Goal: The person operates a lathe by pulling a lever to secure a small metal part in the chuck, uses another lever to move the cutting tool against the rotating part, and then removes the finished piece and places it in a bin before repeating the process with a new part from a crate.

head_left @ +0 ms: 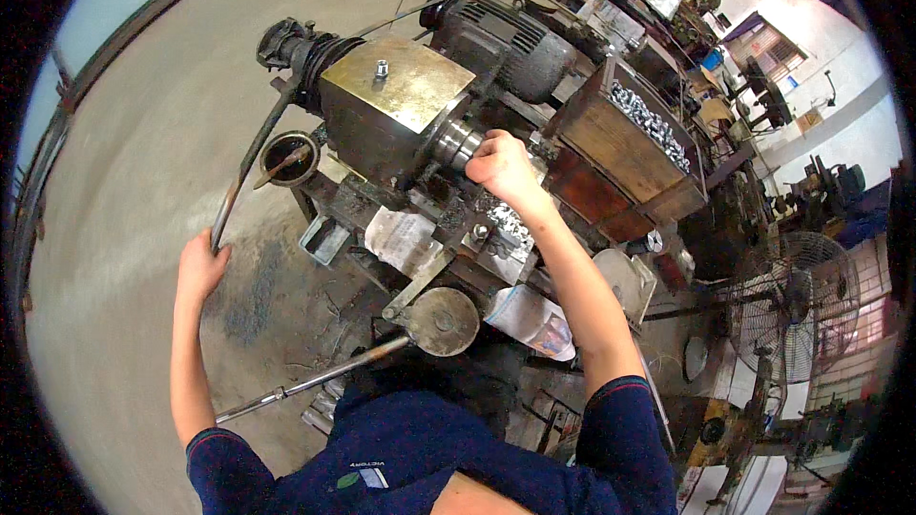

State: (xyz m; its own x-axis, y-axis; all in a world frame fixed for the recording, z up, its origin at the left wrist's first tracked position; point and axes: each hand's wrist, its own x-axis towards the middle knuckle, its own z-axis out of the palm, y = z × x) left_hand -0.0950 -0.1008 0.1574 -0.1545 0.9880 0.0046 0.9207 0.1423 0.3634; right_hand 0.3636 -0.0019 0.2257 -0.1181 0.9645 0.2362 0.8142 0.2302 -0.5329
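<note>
My left hand [201,265] is closed around the lower end of a long metal lever [240,176], which runs up to the rear of the machine's headstock [367,124]. At the front of the round steel chuck [456,141] is my right hand [502,168], its fingers bent and pressed together. Whatever lies between those fingers is hidden by the hand. A loose steel nut [382,69] stands on the brassy top plate of the headstock. Below the right forearm, bright metal pieces [510,227] lie on the machine bed beside a tool post [479,235].
A wooden bin [611,148] of small shiny metal parts stands right of the chuck. Behind the headstock sits a ribbed motor [506,43]. A round pot [289,158] with a stick and a small tray [325,239] are at left. A caged fan [792,300] stands at right.
</note>
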